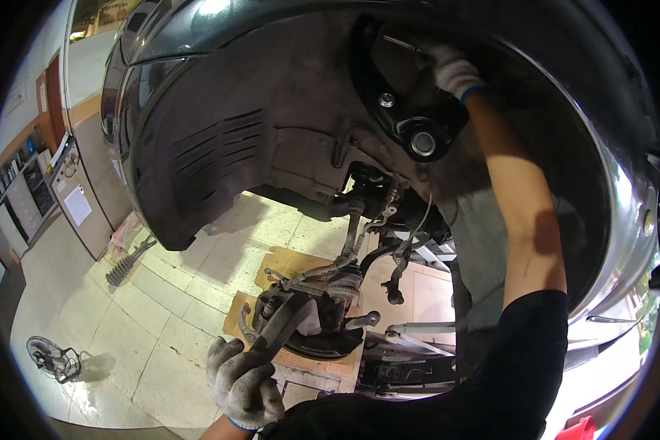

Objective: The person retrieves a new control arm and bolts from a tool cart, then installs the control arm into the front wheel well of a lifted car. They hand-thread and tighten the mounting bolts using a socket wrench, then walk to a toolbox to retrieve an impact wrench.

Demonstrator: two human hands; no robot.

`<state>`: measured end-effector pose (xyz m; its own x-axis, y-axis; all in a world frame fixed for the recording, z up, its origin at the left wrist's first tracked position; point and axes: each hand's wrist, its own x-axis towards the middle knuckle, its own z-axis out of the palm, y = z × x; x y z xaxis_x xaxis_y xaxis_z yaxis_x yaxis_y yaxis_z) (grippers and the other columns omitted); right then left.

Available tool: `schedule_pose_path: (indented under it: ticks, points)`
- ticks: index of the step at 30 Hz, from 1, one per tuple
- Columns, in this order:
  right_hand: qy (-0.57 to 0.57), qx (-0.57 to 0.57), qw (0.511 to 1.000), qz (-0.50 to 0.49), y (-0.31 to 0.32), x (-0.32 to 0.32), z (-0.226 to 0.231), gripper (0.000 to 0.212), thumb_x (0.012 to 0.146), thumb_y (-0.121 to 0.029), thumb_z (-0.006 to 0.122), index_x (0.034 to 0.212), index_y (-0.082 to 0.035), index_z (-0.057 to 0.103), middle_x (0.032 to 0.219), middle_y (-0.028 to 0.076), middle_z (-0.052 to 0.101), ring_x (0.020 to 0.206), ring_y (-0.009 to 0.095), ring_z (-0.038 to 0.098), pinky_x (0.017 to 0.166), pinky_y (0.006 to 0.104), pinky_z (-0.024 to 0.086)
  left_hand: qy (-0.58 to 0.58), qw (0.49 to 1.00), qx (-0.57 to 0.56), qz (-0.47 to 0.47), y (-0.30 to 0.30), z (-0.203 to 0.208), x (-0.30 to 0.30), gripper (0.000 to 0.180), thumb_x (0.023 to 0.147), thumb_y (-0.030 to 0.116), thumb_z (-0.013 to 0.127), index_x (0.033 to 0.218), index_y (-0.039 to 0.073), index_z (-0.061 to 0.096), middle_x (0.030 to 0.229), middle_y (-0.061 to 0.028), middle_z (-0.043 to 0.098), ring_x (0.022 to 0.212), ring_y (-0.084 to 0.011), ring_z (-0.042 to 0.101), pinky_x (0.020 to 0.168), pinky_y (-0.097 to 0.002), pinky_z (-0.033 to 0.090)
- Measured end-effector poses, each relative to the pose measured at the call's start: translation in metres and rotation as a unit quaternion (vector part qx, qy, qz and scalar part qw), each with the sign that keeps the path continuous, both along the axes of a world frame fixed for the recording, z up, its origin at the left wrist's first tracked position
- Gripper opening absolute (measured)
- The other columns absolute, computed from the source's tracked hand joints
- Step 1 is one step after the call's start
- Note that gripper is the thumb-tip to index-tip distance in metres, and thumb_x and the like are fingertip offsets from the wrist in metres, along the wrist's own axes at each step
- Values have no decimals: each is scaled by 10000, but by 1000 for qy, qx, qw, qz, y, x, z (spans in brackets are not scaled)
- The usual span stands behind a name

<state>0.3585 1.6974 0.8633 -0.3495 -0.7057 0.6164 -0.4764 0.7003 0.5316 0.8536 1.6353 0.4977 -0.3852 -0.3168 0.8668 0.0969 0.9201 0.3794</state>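
Observation:
My left hand (246, 381), in a grey knit glove, is wrapped round the lower end of a dark grey flat bar (282, 323) that slants up to the right. My right hand (451, 70), gloved too, is raised inside the wheel arch with its fingers curled. A thin shiny metal rod (402, 42) runs up to these fingers; whether they grip it or something else is hidden in shadow. Beside that hand hangs a black curved suspension bracket (378, 92) with a bolt (386, 100) and a round metal-centred bushing (422, 143).
The dark wheel-arch liner (220, 139) surrounds my right arm. Below it hang the brake and hub assembly (319, 315) and linkage rods, above cardboard (271, 264) on the tiled floor. A fan (53, 359), a ribbed damper boot (128, 264) and a grey cabinet (81, 198) stand or lie leftward.

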Motion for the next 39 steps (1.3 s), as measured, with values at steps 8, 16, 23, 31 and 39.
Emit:
schedule_pose_path:
  ticks: [8, 16, 23, 31, 39]
  points:
    - [-115, -71, 986, 101, -4, -31, 4, 425, 1068, -318, 537, 1425, -96, 597, 1426, 159, 626, 1297, 320, 609, 1103, 376, 501, 31, 999, 10, 31, 5, -4, -4, 124, 889, 209, 592, 946, 115, 650, 949, -118, 692, 957, -387, 640, 969, -592, 475]
    - [-158, -83, 984, 17, 1, -5, 17, 505, 992, -160, 647, 1487, -153, 545, 1459, 158, 596, 1327, 324, 593, 1156, 425, 473, 38, 998, -13, 43, 3, -3, -6, 123, 880, 215, 596, 928, 112, 641, 949, -112, 694, 926, -386, 646, 940, -590, 492]
    - [62, -23, 988, 142, -3, -67, -9, 505, 968, -241, 711, 1450, -167, 582, 1369, 160, 660, 1269, 326, 622, 1098, 440, 496, 17, 999, -27, 36, 2, -1, -2, 130, 877, 222, 593, 949, 125, 641, 953, -104, 695, 939, -378, 650, 953, -582, 491]
    - [-159, -23, 987, -12, -3, -61, 27, 599, 980, -447, 631, 1490, -144, 546, 1474, 153, 588, 1352, 340, 552, 1172, 440, 421, 31, 999, -16, 40, 2, -4, -5, 133, 875, 222, 595, 954, 129, 646, 967, -91, 705, 960, -372, 651, 976, -576, 484]
    - [115, 15, 993, 6, -7, -67, -6, 483, 1036, -257, 536, 1505, -140, 524, 1521, 148, 548, 1344, 349, 567, 1173, 439, 436, 35, 998, -15, 41, 3, -2, -6, 131, 878, 197, 578, 874, 77, 632, 867, -148, 689, 960, -423, 653, 989, -613, 484]
